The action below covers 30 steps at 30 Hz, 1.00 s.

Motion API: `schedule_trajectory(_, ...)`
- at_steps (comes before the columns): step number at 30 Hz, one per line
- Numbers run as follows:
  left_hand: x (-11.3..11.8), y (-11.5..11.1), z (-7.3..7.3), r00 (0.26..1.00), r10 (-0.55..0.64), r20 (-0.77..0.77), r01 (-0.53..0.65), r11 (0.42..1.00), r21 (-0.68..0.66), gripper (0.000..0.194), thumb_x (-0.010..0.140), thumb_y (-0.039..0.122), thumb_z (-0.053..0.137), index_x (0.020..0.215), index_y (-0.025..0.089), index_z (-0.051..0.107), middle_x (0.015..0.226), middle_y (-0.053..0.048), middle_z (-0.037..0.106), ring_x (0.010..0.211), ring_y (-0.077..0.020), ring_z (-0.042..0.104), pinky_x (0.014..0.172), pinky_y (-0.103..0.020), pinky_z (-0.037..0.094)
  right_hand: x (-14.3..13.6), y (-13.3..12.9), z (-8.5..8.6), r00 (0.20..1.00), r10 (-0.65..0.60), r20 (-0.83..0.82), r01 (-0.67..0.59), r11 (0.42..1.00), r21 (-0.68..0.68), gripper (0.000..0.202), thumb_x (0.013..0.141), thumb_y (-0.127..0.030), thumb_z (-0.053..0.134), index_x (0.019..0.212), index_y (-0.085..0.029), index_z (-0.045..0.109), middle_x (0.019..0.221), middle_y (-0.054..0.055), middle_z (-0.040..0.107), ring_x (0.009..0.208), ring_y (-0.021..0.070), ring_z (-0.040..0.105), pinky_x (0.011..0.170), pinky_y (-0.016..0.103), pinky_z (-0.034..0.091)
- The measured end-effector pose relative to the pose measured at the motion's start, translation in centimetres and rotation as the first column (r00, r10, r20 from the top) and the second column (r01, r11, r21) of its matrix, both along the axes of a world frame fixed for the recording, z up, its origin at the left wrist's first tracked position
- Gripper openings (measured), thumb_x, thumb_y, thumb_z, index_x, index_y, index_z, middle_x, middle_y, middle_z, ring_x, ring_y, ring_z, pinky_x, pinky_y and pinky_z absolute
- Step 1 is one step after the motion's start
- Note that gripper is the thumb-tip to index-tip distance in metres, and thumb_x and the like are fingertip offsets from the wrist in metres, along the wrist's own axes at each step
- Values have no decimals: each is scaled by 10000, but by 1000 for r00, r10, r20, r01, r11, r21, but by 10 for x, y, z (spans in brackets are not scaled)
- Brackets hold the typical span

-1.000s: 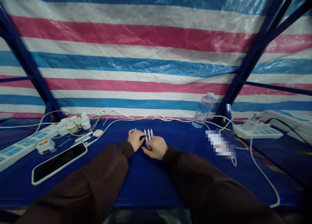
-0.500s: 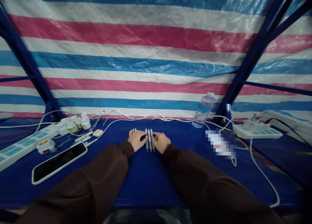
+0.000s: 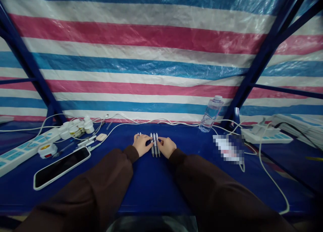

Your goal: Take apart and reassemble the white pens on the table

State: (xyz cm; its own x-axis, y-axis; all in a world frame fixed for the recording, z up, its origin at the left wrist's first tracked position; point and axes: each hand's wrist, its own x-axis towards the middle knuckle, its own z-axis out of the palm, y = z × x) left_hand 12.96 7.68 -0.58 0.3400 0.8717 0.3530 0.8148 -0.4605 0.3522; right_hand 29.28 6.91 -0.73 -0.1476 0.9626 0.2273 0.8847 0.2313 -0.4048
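Three white-and-grey pens (image 3: 155, 146) lie side by side on the blue table (image 3: 151, 185), tips toward me. My left hand (image 3: 141, 145) is at their left side, its thumb and forefinger against the leftmost pen. White pen-like ends peek out above its other fingers; what lies under that palm is hidden. My right hand (image 3: 166, 147) is closed at the right side of the row, thumb and fingertips on the rightmost pen.
To the left lie a phone (image 3: 62, 168), a power strip (image 3: 15, 153) with plugs, and several pens and cables. A clear bottle (image 3: 210, 114) stands back right. Another power strip (image 3: 267, 136) and a blurred packet (image 3: 228, 149) are at right. Striped sheeting (image 3: 151, 67) hangs behind.
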Motion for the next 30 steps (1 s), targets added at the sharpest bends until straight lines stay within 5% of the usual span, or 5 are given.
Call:
schedule_trajectory(17,0,2,-1,1000,23,2,-23,1000,-5,245,812,381,469,983,269,603,1015,-8,623,985,-182,522,912,-396,217,0,1,-1,998,-34,-46,33,999,-26,306,858,-320,397,1043,-232,625,759,13,667,769,154,584,617,213,354)
schedule_trajectory(25,-6,-2,9,907,399,-137,-389,917,89,220,804,354,437,928,199,533,947,-86,566,944,-253,479,797,-387,293,0,0,0,998,-50,-47,48,998,-36,313,868,-324,387,1053,-221,617,688,2,651,714,142,578,603,206,349)
schedule_trajectory(30,-7,-4,8,852,453,-261,-437,891,120,312,775,413,447,927,151,524,957,-135,558,944,-290,474,793,-407,301,0,-1,2,997,-41,-65,38,999,-34,308,865,-316,389,1027,-208,627,656,1,636,667,137,569,572,209,336)
